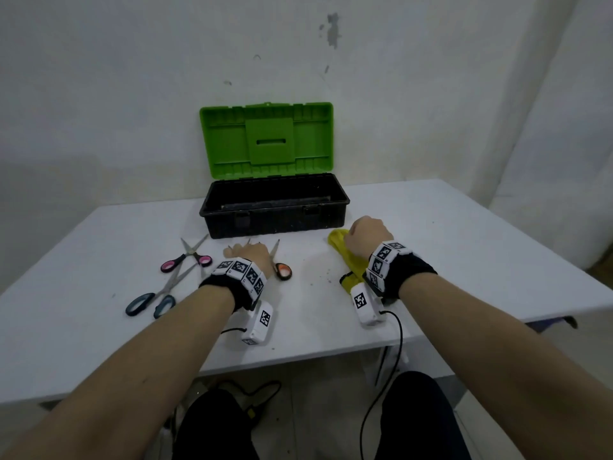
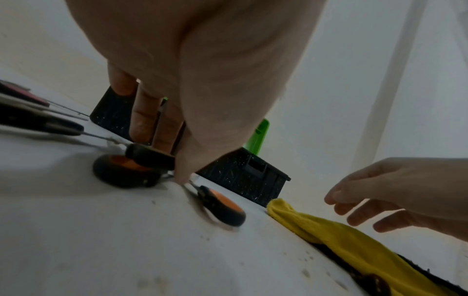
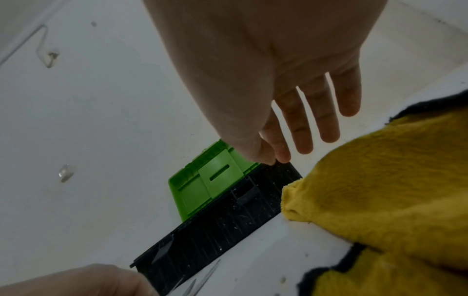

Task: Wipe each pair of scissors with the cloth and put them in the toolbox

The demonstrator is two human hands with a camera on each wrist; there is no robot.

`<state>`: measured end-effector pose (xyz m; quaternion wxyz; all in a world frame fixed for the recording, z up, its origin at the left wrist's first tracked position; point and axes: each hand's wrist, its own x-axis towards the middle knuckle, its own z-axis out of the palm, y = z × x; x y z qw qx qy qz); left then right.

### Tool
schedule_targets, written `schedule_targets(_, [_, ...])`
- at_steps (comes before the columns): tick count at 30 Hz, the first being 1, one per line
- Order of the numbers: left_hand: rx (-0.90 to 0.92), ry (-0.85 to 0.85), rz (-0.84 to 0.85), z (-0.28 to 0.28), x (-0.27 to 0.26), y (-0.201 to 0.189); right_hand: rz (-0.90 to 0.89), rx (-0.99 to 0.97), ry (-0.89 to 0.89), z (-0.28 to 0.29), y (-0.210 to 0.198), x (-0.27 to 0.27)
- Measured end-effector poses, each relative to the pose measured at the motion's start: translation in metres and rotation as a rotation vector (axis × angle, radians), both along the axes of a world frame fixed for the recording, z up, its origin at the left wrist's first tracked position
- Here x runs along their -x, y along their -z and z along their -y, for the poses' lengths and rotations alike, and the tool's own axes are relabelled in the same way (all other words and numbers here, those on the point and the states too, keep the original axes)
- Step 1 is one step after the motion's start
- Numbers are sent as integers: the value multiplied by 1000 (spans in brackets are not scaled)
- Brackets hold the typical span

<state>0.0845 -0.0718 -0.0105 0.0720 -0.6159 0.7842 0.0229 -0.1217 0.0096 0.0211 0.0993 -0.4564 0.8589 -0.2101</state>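
Scissors with orange handles [image 1: 283,269] lay on the white table [image 1: 464,234] just under my left hand [image 1: 253,255]. From the head view the hand hid most of them; the left wrist view showed my fingers [image 2: 142,118] reaching down to the handles [image 2: 126,172], but I could not tell whether they gripped. My right hand [image 1: 366,235] hovered above the yellow cloth [image 1: 351,260], and the right wrist view showed its fingers [image 3: 326,112] straight and apart, holding nothing. Pink scissors [image 1: 189,257] and blue scissors [image 1: 156,298] lay further left, crossing. Behind stood the toolbox [image 1: 275,217], its green lid [image 1: 267,139] upright.
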Motion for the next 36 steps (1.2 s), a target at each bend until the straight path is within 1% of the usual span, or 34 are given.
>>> schedule_targets(3, [-19,-11,59,4,-1,1,-46,-56,-28,1,2,6])
schedule_targets(9, [-34,-40,93,12,3,3,-66,-166,-88,17,8,5])
schedule_targets(11, [-44,-33,85,11,6,1,-78,-208,-98,22,12,4])
schedule_targets(13, [-58,-19,27,11,6,2,-72,-240,-105,27,17,5])
schedule_targets(16, [-49,11,-111,14,3,3,-65,-189,-81,32,18,9])
schedule_targets(20, [17,48,-355,20,0,3,63,4,-64,29,13,16])
schedule_targets(23, [25,102,-548,24,1,2,96,129,-89,27,13,22])
schedule_targets(26, [-39,185,-814,23,6,-6,191,266,-73,23,13,27])
schedule_targets(28, [-85,225,-950,22,11,-12,260,352,-83,19,10,28])
schedule_targets(31, [-230,195,-1149,22,17,-14,378,460,-121,15,8,28])
schedule_targets(32, [-272,191,-1185,21,18,-13,451,476,-137,14,10,28])
schedule_targets(34, [-303,202,-1172,21,18,-8,585,465,-197,11,14,28])
schedule_targets(36, [-294,220,-1136,17,18,-5,572,435,-309,10,20,29])
